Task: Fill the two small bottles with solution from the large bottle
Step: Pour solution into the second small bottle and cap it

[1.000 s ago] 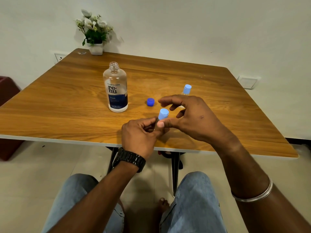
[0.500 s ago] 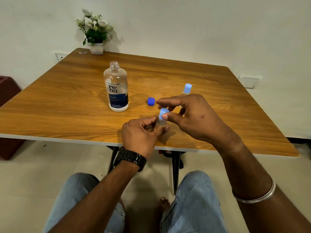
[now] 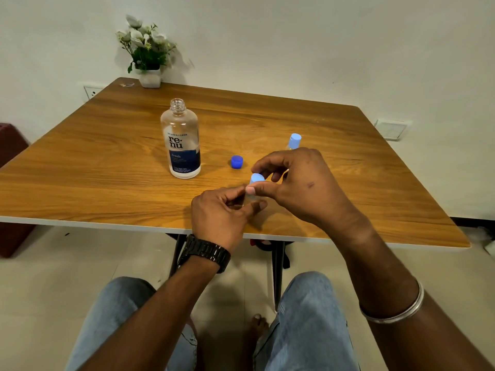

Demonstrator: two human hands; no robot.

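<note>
Standing uncapped toward the middle of the worktop [image 3: 80, 162], the large bottle [image 3: 181, 145] showed a clear body with a dark blue label; how much solution it held I could not tell. Its dark blue cap [image 3: 236, 162] lay just to its right, apart from it. Near the front edge, the left hand [image 3: 219, 212] held one small bottle [image 3: 247, 200], fingers curled round its clear body, which was mostly hidden, so its contents could not be made out. The right hand [image 3: 300, 183] pinched that bottle's light blue cap [image 3: 257, 178] between thumb and forefinger, the other fingers arched over it. The second small bottle [image 3: 294, 141] stood behind the right hand, only its light blue cap and shoulder showing above the knuckles.

Against a second before, the cap had sunk a little lower toward the left hand, and the right thumb had shifted across its side; both hands stayed close to the front edge. The large bottle and its loose cap had not moved.

A white pot of flowers [image 3: 148, 57] sat at the far left corner. A dark watch [image 3: 207, 253] ringed the left wrist and a metal bangle [image 3: 396, 309] the right forearm. The right hand blocked most of the second small bottle.
</note>
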